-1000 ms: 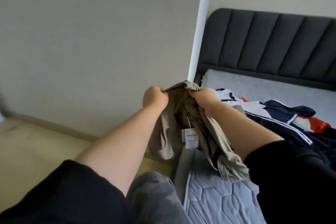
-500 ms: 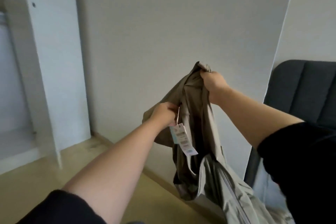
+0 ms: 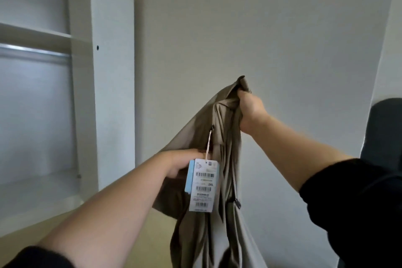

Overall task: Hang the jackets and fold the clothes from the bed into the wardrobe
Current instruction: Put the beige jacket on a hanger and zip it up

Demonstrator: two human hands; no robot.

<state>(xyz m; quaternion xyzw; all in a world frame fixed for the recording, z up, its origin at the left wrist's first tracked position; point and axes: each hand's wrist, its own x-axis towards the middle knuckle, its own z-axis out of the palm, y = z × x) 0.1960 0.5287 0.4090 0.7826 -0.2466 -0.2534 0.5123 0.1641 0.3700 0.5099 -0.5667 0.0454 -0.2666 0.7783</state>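
A khaki jacket (image 3: 219,128) hangs in the air at the centre of the view, held up by both hands in front of a pale wall (image 3: 261,28). The right hand (image 3: 250,109), at about 2 o'clock from the jacket's middle, is closed in a fist round a bunched upper edge of the fabric, a small corner of cloth sticking out above the knuckles. The left hand (image 3: 180,163), at about 8 o'clock from the right hand and lower, has its fingers curled into the cloth on the jacket's left side, gripping a fold. Between the two hands the fabric is pulled taut along a slanted line, and below them it falls in loose folds to the bottom edge of the view at 6 o'clock.

A white paper tag (image 3: 201,185) with barcodes and the print "2XL" dangles on a thin string from the jacket, lying just in front of the left hand's fingers. A dark zip pull (image 3: 237,203) shows lower down on the jacket at about 5 o'clock from the tag.

At 9 o'clock stands the open white wardrobe (image 3: 113,72), with a shelf and a metal hanging rail (image 3: 32,52) below it. A dark padded headboard (image 3: 385,137) shows at 3 o'clock. Both forearms are bare, with black sleeves (image 3: 359,213) at the lower corners
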